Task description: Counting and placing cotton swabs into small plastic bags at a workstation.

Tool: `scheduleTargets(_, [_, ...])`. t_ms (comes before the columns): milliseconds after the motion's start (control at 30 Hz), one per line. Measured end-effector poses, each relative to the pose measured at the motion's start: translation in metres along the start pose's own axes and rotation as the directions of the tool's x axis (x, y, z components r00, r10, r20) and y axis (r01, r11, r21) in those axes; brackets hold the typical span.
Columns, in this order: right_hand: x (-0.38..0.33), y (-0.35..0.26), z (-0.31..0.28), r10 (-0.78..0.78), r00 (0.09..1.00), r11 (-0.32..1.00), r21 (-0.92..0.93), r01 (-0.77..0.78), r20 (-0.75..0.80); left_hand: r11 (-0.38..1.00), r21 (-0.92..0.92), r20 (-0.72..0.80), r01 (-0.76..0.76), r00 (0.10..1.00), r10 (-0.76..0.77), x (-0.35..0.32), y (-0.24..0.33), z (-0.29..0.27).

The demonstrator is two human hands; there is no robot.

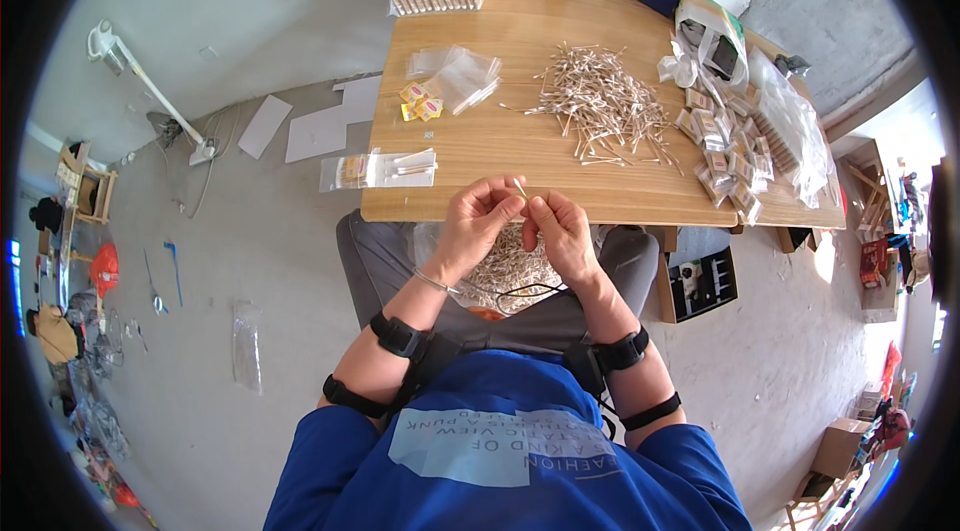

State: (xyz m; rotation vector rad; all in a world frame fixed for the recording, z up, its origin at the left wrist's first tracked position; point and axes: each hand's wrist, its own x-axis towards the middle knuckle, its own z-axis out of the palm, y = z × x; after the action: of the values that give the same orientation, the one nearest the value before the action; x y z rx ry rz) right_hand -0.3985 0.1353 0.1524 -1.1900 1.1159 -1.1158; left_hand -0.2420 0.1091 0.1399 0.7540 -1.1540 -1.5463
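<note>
We take the loose heap of cotton swabs (pixel 608 109) on the counter (pixel 480 156) as our landmark. Nearer to us than the heap and a little to its left, just above the counter's front edge, the left hand (pixel 478 221) and the right hand (pixel 563 233) come together, both pinched narrow on one slim cotton swab (pixel 518 183), its white tip showing between the fingertips. How firmly each hand grips it we cannot tell.

The swab is so thin that, in our judgement, a hard squeeze or uneven pull could bend or snap its stick, while a loose pinch could let it slip. A dropped one could fall into the mass of swabs (pixel 515 271) on the lap, below the heap's near side, and be hard to pick out again. Handling near the tip could also soil or fray the cotton.

Left of the heap lie the clear plastic bags (pixel 465 79) and yellow cards (pixel 420 103); being light, they could slide if a sleeve or draught catches them. Nearer to us and farther left, a part-filled clear sleeve (pixel 380 170) could spill if knocked. Close on the heap's right, the small packets (pixel 722 146) could mix with stray swabs if nudged.
</note>
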Motion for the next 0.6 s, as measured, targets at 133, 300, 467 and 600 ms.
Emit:
scheduleTargets(133, [0.0,-0.0014,-0.0008,0.014,1.0,1.0,0.009,-0.015,0.023,0.997,-0.078,-0.032,0.007,0.999,-0.009,0.0045,0.0051,-0.0023])
scheduleTargets(300, [0.0,-0.0026,0.0043,-0.011,1.0,1.0,0.027,0.01,0.018,1.0,-0.017,-0.036,0.004,0.999,-0.005,0.0071,0.0053,-0.0008])
scheduleTargets(467, [-0.0003,-0.0004,0.0041,-0.045,0.999,0.997,0.062,0.044,0.013,1.0,-0.005,-0.044,0.016,0.999,-0.016,0.0055,0.0026,-0.0024])
scheduleTargets(600, [-0.0013,0.0001,-0.0008,-0.015,0.999,1.0,0.022,0.014,0.035,0.996,-0.06,0.015,0.067,0.998,-0.066,0.0034,0.0045,-0.0008])
